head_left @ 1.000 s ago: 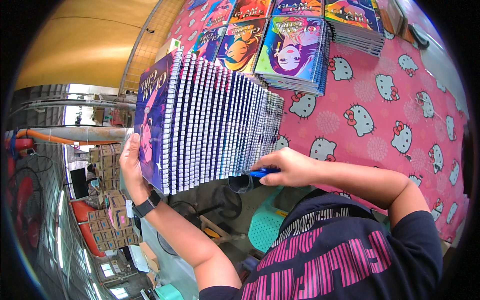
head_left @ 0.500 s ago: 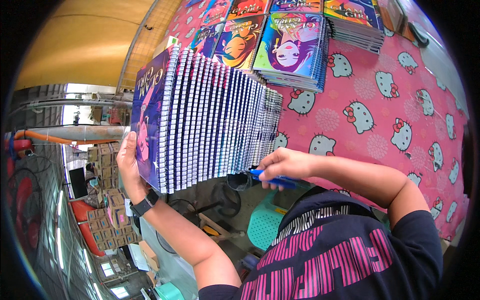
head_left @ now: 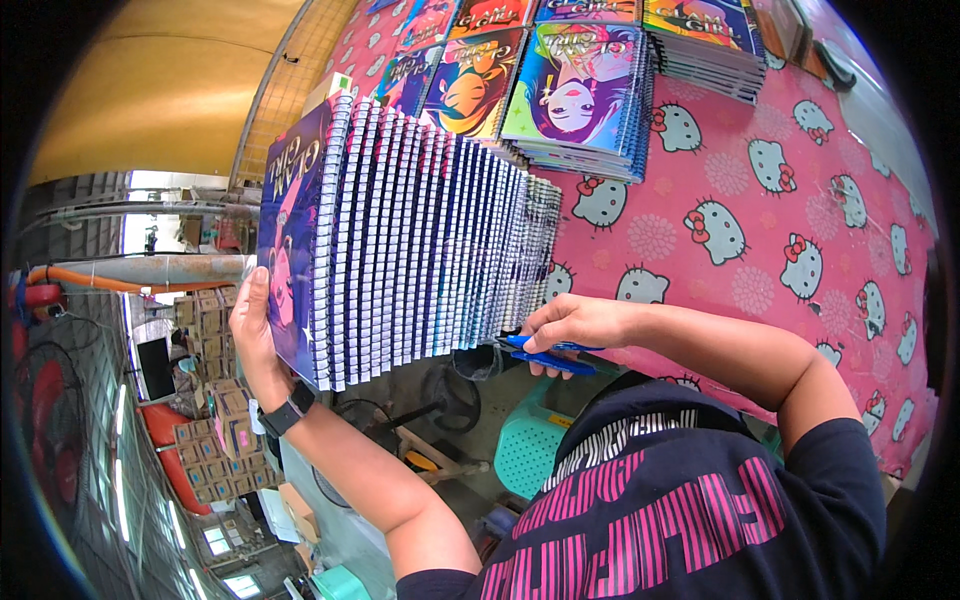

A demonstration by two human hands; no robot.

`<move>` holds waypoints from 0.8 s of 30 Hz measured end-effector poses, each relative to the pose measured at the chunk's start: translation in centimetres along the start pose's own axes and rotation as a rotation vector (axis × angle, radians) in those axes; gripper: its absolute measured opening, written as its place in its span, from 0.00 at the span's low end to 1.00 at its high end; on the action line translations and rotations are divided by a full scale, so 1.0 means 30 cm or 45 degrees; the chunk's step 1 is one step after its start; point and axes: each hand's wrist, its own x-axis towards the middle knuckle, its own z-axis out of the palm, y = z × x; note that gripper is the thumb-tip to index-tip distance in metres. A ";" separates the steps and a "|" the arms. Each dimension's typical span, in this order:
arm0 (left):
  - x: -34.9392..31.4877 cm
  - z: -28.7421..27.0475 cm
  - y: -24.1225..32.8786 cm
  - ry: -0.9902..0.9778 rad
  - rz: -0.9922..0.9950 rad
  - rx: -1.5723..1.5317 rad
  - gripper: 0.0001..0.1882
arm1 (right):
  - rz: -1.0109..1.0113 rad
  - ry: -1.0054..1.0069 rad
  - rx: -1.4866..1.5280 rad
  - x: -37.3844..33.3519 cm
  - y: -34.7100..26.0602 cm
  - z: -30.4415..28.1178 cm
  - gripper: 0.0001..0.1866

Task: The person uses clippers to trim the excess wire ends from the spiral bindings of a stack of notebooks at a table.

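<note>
A thick row of spiral notebooks (head_left: 430, 240) stands on edge, wire bindings turned toward me. The outermost has a purple illustrated cover. My left hand (head_left: 255, 325), with a dark watch on its wrist, grips that end at the lower corner; the thumb lies along the cover and the other fingers are mostly hidden. In my right hand (head_left: 568, 325) is a pair of blue-handled pliers (head_left: 572, 363), with its handles spread. The pliers' tip is at the lower ends of the bindings near the row's right end; whether it touches a wire I cannot tell.
Stacks of colourful notebooks (head_left: 575, 90) lie at the far side of the table, on a pink cartoon-cat tablecloth (head_left: 740, 235). Below the table edge are a green plastic stool (head_left: 525, 450) and a dark bin (head_left: 478, 362). Cardboard boxes (head_left: 225, 450) are stacked at left.
The pliers' handles have spread farther apart in my right hand. The near end of the notebook row and my left hand have shifted slightly left.
</note>
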 end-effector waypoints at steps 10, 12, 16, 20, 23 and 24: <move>0.002 0.008 0.002 0.010 0.000 -0.064 0.20 | -0.557 0.414 -0.934 0.013 0.057 0.019 0.25; -0.001 0.017 0.006 0.008 -0.009 -0.093 0.21 | -0.580 0.408 -0.891 0.015 0.073 0.016 0.25; 0.000 0.005 0.006 -0.027 -0.034 -0.023 0.22 | -0.430 0.273 -0.610 0.013 0.073 0.021 0.20; 0.004 0.000 -0.002 0.000 -0.007 -0.022 0.22 | 0.363 -0.213 0.492 0.020 0.082 0.011 0.15; 0.003 0.008 0.001 0.007 0.004 -0.042 0.21 | 0.086 -0.105 0.183 -0.008 0.085 0.040 0.17; 0.003 0.013 0.004 0.004 0.004 -0.055 0.21 | -0.053 -0.028 -0.138 -0.024 0.089 0.044 0.19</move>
